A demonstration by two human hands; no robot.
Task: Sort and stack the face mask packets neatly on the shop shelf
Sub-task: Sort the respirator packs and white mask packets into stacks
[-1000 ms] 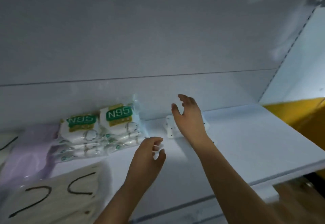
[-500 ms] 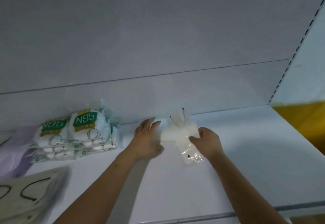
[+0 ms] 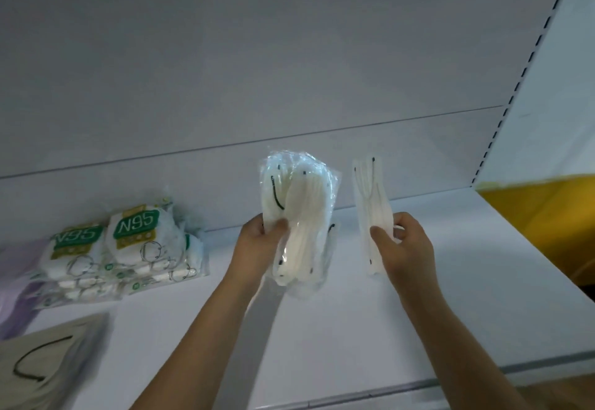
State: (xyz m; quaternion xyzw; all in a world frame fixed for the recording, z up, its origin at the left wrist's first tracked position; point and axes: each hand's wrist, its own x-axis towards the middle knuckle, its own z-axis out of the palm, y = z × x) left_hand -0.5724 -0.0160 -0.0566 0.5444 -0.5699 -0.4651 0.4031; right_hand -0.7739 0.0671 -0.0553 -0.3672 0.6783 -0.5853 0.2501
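packets lifted off the shelf and split: left hand grips a bundle (clear-wrapped), right hand one packet.

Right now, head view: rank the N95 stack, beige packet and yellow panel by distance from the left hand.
1. N95 stack: on the shelf, just left of the left hand.
2. Beige packet: bottom-left corner, farther left and nearer the camera.
3. Yellow panel: far right, beyond the right hand.

Left hand grips mask packets; right hand grips one packet
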